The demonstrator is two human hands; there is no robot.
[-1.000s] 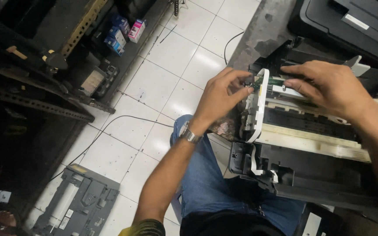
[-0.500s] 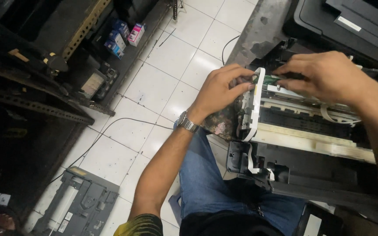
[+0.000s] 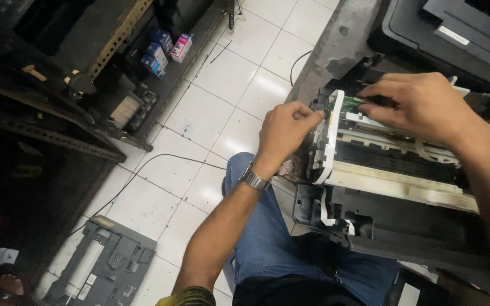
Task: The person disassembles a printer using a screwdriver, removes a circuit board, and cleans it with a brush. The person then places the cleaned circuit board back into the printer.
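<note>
Meanwhile, both hands [image 3: 287, 127] [image 3: 421, 105] pinched shut on opened printer [image 3: 392, 187], spare panel [image 3: 106, 263] on floor.

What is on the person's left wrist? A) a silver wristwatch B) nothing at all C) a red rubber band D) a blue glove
A: a silver metal wristwatch sits on the wrist just below the left hand, which pinches at the edge of the opened printer while the right hand rests on its top.
</note>
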